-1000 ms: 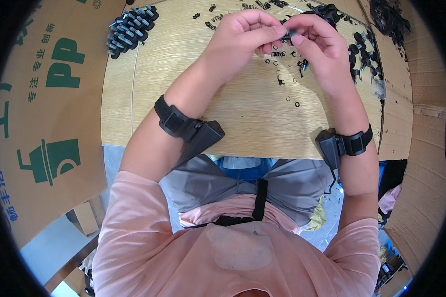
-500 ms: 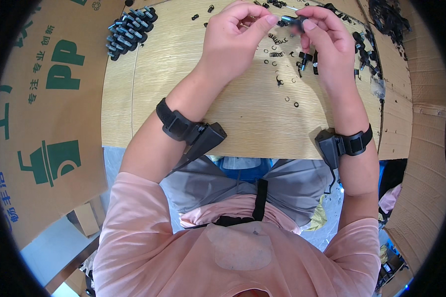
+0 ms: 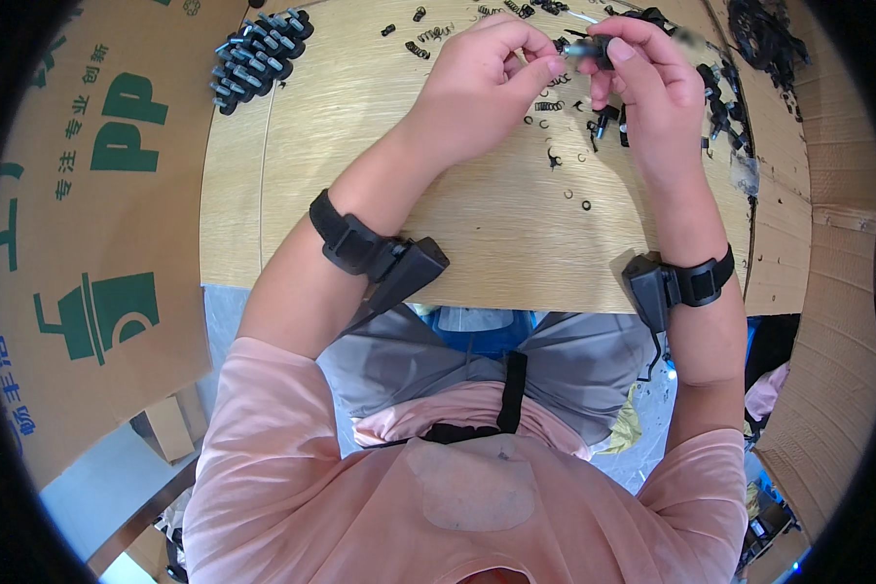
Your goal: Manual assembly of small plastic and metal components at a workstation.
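We see a small black part with a pale metal pin (image 3: 586,47) held above the far side of the wooden table (image 3: 360,175), between both hands. The left hand (image 3: 487,83) is curled nearly closed, its thumb and fingertips pinching the pin end. The right hand (image 3: 647,78) is likewise closed, thumb and forefinger gripping the black end. Loose black rings and springs (image 3: 555,156) lie scattered on the table just below the hands, and a pile of finished black pieces (image 3: 258,54) sits far left. The part is mostly hidden by the fingers, so we cannot make out its exact shape.
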The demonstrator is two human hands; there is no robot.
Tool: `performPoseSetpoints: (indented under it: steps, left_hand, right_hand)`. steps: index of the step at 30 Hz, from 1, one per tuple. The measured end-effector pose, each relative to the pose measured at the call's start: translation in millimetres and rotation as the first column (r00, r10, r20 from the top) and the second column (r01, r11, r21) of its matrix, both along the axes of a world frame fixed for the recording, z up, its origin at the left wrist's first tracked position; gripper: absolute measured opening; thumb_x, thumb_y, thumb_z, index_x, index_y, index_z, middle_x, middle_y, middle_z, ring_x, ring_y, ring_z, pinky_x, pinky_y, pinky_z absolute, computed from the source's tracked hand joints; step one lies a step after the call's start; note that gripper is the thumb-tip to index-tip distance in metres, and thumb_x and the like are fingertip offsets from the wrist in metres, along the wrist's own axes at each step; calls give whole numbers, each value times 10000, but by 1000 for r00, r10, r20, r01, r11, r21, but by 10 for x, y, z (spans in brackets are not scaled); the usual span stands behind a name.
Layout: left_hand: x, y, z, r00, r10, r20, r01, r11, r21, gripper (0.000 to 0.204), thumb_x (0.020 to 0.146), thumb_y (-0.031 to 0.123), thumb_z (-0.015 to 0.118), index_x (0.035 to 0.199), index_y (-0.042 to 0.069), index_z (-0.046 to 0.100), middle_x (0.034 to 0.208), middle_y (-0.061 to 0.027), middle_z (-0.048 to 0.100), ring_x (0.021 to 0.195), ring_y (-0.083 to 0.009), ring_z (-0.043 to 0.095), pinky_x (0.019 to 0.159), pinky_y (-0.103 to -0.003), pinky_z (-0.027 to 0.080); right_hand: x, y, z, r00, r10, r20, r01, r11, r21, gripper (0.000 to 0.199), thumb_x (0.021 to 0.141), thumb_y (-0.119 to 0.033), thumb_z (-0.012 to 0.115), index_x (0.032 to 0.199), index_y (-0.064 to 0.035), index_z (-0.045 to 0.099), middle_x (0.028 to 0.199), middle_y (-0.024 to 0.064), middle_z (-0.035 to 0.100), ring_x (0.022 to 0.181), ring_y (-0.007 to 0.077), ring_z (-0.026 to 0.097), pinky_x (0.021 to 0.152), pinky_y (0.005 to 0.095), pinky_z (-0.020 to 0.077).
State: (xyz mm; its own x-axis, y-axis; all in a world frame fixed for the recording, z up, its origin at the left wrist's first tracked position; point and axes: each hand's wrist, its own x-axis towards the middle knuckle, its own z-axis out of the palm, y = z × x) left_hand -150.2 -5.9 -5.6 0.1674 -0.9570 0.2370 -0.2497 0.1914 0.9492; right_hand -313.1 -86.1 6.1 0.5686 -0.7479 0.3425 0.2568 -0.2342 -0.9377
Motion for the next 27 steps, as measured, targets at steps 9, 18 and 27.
performPoseSetpoints:
  steps: [9, 18, 27]
  left_hand:
    - [31, 20, 115, 938, 282, 199, -249, 952, -176, 89, 920, 97, 557, 905, 9, 546, 793, -109, 519, 666, -187, 495, 630, -313, 417]
    - [102, -12, -37, 954, 133, 268, -106, 988, -110, 120, 900, 132, 625, 967, 37, 656, 868, 4, 577, 694, -59, 508, 610, -219, 426]
    - [67, 35, 43, 967, -110, -232, 95, 993, -75, 164, 889, 96, 590, 991, -2, 673, 899, -72, 667, 790, -112, 590, 716, -252, 471]
  right_hand:
    - [-64, -34, -17, 981, -138, -138, 119, 983, -139, 189, 924, -106, 533, 1030, 0, 649, 790, 47, 635, 645, 53, 521, 571, 181, 394]
    - [-208, -234, 223, 907, -370, 203, 360, 929, 86, 156, 925, -116, 519, 1023, -25, 600, 732, 16, 592, 573, 58, 506, 526, 178, 394]
    - [-61, -18, 85, 998, 48, -39, -49, 999, -21, 243, 865, -67, 604, 1101, -10, 598, 840, 0, 595, 678, 70, 542, 636, 216, 469]
